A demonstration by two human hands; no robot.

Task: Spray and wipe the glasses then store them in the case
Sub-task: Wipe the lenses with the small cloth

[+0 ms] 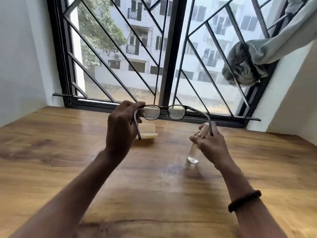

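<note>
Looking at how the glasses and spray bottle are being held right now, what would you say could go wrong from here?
1. The left hand grips the glasses only at one hinge corner, so they might twist or slip.
2. The right hand looks loose around the spray bottle, with a temple tip crossing it; the bottle could tip.
3. Droplets cover both lenses and might drip onto the wooden table.

glasses above table | case behind-left | spray bottle right, standing on table
</note>
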